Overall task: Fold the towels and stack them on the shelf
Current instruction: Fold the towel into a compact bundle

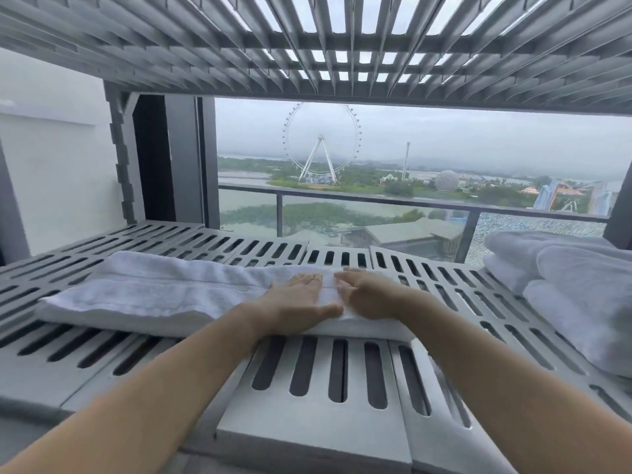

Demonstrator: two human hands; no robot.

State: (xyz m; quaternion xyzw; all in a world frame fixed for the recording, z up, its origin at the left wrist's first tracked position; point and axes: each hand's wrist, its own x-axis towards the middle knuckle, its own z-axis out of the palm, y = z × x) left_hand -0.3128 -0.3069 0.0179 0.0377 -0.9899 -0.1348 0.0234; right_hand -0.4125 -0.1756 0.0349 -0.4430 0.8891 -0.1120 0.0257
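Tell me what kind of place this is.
Likely a high-rise hotel room or apartment: white towels on a grey slatted shelf, a glass balcony railing outside, and a Ferris wheel beyond.

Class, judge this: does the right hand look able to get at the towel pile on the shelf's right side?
Probably yes: the right hand rests on the folded towel, and only bare shelf lies between it and the towel pile.
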